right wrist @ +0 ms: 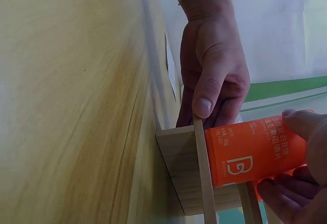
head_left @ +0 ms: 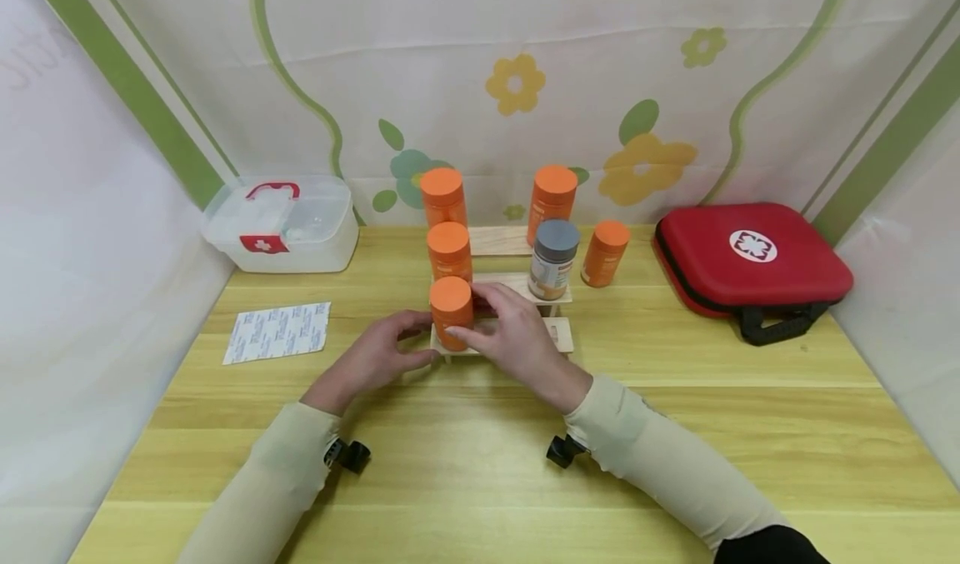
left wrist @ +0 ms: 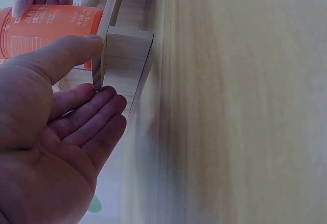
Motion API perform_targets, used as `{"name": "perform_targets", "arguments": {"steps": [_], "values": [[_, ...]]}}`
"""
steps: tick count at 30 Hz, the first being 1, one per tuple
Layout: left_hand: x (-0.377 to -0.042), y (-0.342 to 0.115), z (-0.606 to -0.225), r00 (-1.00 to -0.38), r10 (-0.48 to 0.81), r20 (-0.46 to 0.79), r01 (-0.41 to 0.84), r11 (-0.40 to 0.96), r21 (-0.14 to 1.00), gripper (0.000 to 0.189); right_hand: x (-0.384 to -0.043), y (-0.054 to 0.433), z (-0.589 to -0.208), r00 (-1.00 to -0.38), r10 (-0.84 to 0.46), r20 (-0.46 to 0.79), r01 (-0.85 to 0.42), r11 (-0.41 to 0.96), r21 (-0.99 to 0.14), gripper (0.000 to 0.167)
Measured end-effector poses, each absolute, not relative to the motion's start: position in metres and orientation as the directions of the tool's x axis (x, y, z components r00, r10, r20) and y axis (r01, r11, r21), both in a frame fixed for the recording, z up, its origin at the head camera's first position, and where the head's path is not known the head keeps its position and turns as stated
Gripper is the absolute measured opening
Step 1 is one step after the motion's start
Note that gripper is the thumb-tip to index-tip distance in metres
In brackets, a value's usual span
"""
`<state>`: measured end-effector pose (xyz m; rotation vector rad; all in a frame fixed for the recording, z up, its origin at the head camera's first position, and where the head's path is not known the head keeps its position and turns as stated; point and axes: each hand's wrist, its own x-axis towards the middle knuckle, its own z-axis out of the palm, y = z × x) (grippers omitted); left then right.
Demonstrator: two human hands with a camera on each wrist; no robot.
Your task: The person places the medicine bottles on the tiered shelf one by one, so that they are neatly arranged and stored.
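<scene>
A tiered wooden rack point(head_left: 561, 331) stands on the table with orange-capped bottles on its steps. My right hand point(head_left: 517, 331) holds an orange bottle point(head_left: 452, 318) at the left end of the lowest step, thumb on its near side and fingers behind. The bottle's base sits at the step board in the right wrist view. At that same end, my left hand point(head_left: 378, 351) pinches the board's edge point(left wrist: 99, 63), thumb on top and fingers underneath. Behind the held bottle, two more orange bottles point(head_left: 448, 243) rise on the higher steps.
On the rack's right side are a grey-capped bottle point(head_left: 553, 264) and an orange bottle point(head_left: 552, 197). Another orange bottle point(head_left: 605, 256) stands beside the rack. A red first-aid case point(head_left: 720, 256) lies right; a clear box point(head_left: 322, 243) and a blister pack point(head_left: 277, 332) are left.
</scene>
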<state>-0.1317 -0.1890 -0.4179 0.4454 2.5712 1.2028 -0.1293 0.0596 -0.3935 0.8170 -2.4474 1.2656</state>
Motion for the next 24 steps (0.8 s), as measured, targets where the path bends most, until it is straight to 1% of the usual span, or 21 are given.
{"name": "perform_targets", "arguments": {"steps": [3,9,18,24], "values": [[-0.131,-0.189,-0.418,-0.915,0.389,-0.104,0.171,0.611,0.773,0.058,-0.127,0.065,-0.393,-0.797,-0.368,0.478,-0.603,0.469,-0.645,0.061],[-0.131,-0.189,-0.418,-0.917,0.386,-0.100,0.176,0.616,0.768,0.058,-0.125,0.081,-0.389,-0.754,-0.386,0.531,-0.656,0.465,-0.594,0.059],[-0.133,-0.189,-0.420,-0.912,0.401,-0.088,0.190,0.602,0.775,0.062,-0.113,0.109,-0.379,-0.793,-0.370,0.485,-0.610,0.475,-0.634,0.055],[-0.133,-0.189,-0.418,-0.910,0.401,-0.103,0.183,0.614,0.768,0.063,-0.110,0.129,-0.378,-0.789,-0.339,0.512,-0.613,0.486,-0.623,0.051]]}}
